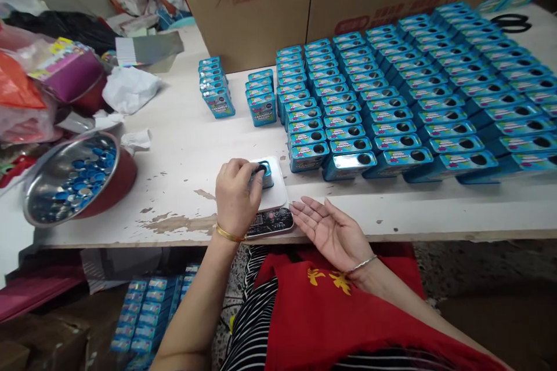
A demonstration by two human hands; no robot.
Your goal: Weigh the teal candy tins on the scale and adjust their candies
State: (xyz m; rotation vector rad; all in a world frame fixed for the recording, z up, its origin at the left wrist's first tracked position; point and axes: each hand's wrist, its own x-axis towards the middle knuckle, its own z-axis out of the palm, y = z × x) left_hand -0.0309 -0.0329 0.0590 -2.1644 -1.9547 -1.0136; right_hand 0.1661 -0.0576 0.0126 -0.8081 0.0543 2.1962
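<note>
A small white digital scale (278, 185) with a black control panel sits near the table's front edge. On its platform is a blue tin (266, 178), partly covered by my left hand (237, 192), whose thumb and fingers close on the tin's top near the hole. Just right of the scale, my right hand (333, 233) is palm up with its fingers stretched out and nothing in it. Long rows of blue tins (348, 162) with round holes in their tops stand to the right. Two shorter rows of matching tins (220, 105) stand further back.
At left, a metal bowl (32, 200) holds many blue and silver round caps (87, 177). Crumpled white paper (130, 90) and bags lie behind it. A large cardboard box (261, 23) borders the table's back. Black scissors handles (511, 23) lie far right. More tins (145, 313) are below the table.
</note>
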